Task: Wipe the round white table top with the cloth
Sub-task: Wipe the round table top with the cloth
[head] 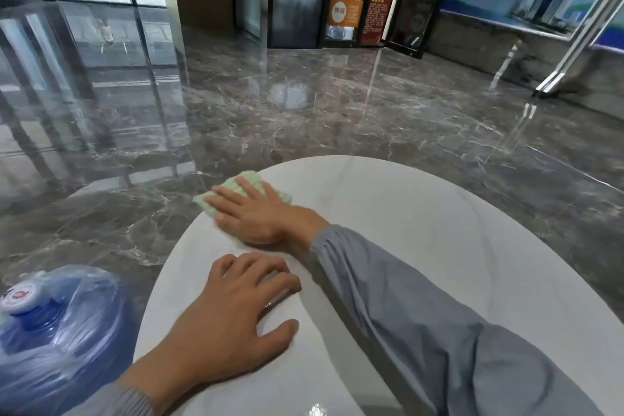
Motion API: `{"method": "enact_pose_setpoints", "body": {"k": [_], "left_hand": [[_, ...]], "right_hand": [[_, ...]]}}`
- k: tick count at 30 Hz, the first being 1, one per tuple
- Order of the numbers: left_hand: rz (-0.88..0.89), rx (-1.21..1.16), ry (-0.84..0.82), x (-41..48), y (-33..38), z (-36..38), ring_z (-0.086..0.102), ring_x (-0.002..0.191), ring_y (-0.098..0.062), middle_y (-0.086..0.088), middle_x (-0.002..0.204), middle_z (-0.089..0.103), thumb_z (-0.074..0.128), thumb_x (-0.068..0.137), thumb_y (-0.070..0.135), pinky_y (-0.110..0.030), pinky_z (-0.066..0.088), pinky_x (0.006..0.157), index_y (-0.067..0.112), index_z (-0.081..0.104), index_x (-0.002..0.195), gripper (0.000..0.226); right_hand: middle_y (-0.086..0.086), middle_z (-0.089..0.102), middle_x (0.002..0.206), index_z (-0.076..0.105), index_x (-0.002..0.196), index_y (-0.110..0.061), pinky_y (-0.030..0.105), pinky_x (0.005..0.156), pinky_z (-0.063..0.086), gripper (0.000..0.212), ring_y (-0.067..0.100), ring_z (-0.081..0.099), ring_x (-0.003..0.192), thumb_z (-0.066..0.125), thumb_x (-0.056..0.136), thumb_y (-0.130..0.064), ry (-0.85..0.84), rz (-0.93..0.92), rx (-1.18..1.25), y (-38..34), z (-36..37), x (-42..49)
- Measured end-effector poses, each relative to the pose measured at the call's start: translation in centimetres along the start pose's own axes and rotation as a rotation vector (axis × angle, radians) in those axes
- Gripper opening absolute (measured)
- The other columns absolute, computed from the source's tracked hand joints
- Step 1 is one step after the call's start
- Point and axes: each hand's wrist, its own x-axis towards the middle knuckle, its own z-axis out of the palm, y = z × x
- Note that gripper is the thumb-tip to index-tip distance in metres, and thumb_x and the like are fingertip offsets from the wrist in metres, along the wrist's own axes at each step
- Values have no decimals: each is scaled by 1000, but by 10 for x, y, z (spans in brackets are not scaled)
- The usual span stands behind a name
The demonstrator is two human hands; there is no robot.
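Mid-wipe: the right grip (250, 209), fingers flat, presses the cloth (250, 176) under it at the worktop's (439, 230) far rim. The left grip (233, 307) rests relaxed behind it. Next should come a sweep toward its right.

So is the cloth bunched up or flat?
Flat: the right hand, fingers straight, presses the cloth onto the table top near its edge.

Relaxed left hand (233, 307), flat right hand (251, 213)

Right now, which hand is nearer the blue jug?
Left. The left hand rests on the table right of the jug; the right hand presses the cloth farther off.
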Motion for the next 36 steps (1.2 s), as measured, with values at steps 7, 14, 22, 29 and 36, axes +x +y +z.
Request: {"method": "enact_pose_setpoints", "body": {"k": [7,14,22,29,36], "left_hand": [[-10,8,-13,-2,0,-2,35,134,1,31,136,43,50,91,72,-36,20,116,52,51,130,44],[-19,30,-21,0,0,-2,31,134,5,35,135,40,44,91,75,-33,18,117,57,45,130,43],[-17,28,-10,1,-1,1,26,133,9,36,134,38,43,90,76,-29,13,114,57,46,129,43],[10,8,22,2,-2,4,36,131,2,31,132,44,49,91,73,-34,20,113,53,51,127,42],[29,13,51,0,-4,6,43,129,-2,28,133,51,55,90,67,-36,28,107,48,58,125,39]], "right_hand": [[-14,-1,173,6,163,-45,56,125,-4,61,24,-7,159,6,104,-61,92,307,158,63,-2,-49],[-12,-1,173,6,161,-50,58,124,-2,61,25,-2,159,7,101,-62,226,1016,253,230,25,-266],[-15,14,169,23,152,-46,63,120,9,57,34,10,157,8,98,-56,259,1273,261,257,37,-338],[-16,-10,172,-1,162,-47,62,122,-9,58,29,-13,158,10,105,-53,167,867,242,184,13,-195],[-15,-11,172,1,163,-44,59,122,-14,55,27,-18,157,13,109,-51,36,260,137,1,6,-51]]}}
